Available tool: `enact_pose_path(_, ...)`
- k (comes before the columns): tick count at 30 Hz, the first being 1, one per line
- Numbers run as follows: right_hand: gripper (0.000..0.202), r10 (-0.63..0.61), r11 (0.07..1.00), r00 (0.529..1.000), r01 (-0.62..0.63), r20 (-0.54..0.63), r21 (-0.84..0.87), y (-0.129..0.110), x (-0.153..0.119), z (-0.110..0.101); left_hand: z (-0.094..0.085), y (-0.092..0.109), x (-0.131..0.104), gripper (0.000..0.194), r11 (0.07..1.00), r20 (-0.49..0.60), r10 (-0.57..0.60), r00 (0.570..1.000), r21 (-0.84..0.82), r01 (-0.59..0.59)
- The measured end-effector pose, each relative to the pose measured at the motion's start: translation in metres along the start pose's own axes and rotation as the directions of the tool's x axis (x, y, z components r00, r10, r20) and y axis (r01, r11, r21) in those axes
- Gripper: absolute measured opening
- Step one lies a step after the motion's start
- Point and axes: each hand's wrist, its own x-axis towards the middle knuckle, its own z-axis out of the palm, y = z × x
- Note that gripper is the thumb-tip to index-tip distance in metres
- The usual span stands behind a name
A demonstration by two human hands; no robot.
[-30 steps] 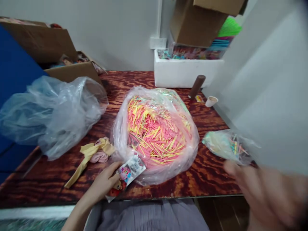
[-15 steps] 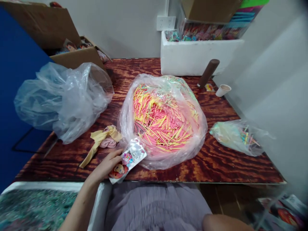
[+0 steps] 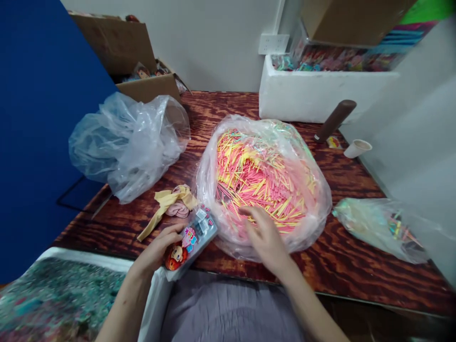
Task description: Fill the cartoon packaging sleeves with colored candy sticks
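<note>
My left hand (image 3: 161,248) is closed on a shiny plastic packet (image 3: 194,240), printed with a red-haired cartoon face, and holds it tilted at the table's front edge. My right hand (image 3: 265,237) reaches over the near side of a large clear plastic bag (image 3: 208,183), fingers stretched out and thumb apart, with nothing visible in it. Thin pink and yellow sticks (image 3: 261,183) fill the open bag in a loose heap. Just beyond my left hand lie a yellow cloth strip (image 3: 166,202) and a pink twisted band (image 3: 178,209).
A crumpled clear bag (image 3: 137,147) and a cardboard box (image 3: 151,88) occupy the left side. A white foam box (image 3: 320,95), brown cylinder (image 3: 335,121) and paper cup (image 3: 357,148) stand back right. A smaller bag (image 3: 374,225) lies right; a foam bin (image 3: 153,304) is below left.
My right hand has risen from the lower edge to the near side of the stick bag. The packet in my left hand has tilted. My view has turned left.
</note>
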Motion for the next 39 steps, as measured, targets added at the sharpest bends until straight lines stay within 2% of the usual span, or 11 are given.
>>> enact_pose_path(2, 0.034, -0.013, 0.958, 0.997, 0.034, 0.076, -0.285, 0.009, 0.003, 0.031, 0.003, 0.001, -0.002, 0.052, 0.997, 0.058, -0.047, 0.997, -0.058, 0.051)
enact_pose_path(5, 0.037, -0.032, 0.905, 0.981, 0.110, 0.193, -0.410, 0.018, -0.012, 0.055, 0.016, 0.005, -0.004, 0.052, 0.999, 0.111, -0.039, 0.993, -0.007, 0.040)
enact_pose_path(9, 0.027, -0.098, 0.903, 0.941, 0.221, 0.324, -0.370, 0.021, -0.028, 0.050, 0.031, 0.012, -0.002, 0.053, 0.982, 0.265, 0.054, 0.963, 0.160, -0.099)
enact_pose_path(13, 0.034, -0.136, 0.950, 0.912, 0.231, 0.388, -0.208, 0.028, -0.023, 0.030, 0.028, 0.016, 0.003, 0.053, 0.946, 0.424, 0.081, 0.902, 0.252, -0.204)
enact_pose_path(15, 0.035, -0.081, 0.966, 0.941, 0.155, 0.328, -0.205, 0.033, -0.011, 0.024, 0.024, 0.017, 0.004, 0.050, 0.922, 0.403, 0.073, 0.912, 0.322, -0.217)
enact_pose_path(17, 0.030, -0.007, 0.929, 0.971, 0.095, 0.240, -0.358, 0.036, 0.005, 0.024, 0.022, 0.017, 0.004, 0.047, 0.887, 0.381, 0.069, 0.922, 0.399, -0.231)
enact_pose_path(21, 0.022, 0.056, 0.658, 0.973, 0.131, 0.222, -0.741, 0.032, 0.038, 0.041, 0.025, 0.016, 0.004, 0.045, 0.803, 0.422, 0.118, 0.899, 0.492, -0.336)
enact_pose_path(25, 0.021, 0.091, 0.502, 0.959, 0.189, 0.268, -0.844, 0.024, 0.054, 0.059, 0.027, 0.010, 0.004, 0.046, 0.745, 0.456, 0.171, 0.873, 0.520, -0.418)
enact_pose_path(31, 0.019, 0.112, 0.504, 0.951, 0.195, 0.287, -0.842, 0.022, 0.055, 0.060, 0.027, 0.008, 0.000, 0.044, 0.777, 0.455, 0.208, 0.866, 0.461, -0.429)
enact_pose_path(36, 0.015, 0.121, 0.491, 0.953, 0.184, 0.276, -0.851, 0.022, 0.049, 0.055, 0.030, 0.011, -0.005, 0.045, 0.856, 0.386, 0.181, 0.905, 0.391, -0.338)
enact_pose_path(39, 0.012, 0.118, 0.562, 0.963, 0.137, 0.243, -0.816, 0.022, 0.049, 0.047, 0.033, 0.013, -0.006, 0.047, 0.883, 0.353, 0.160, 0.922, 0.367, -0.293)
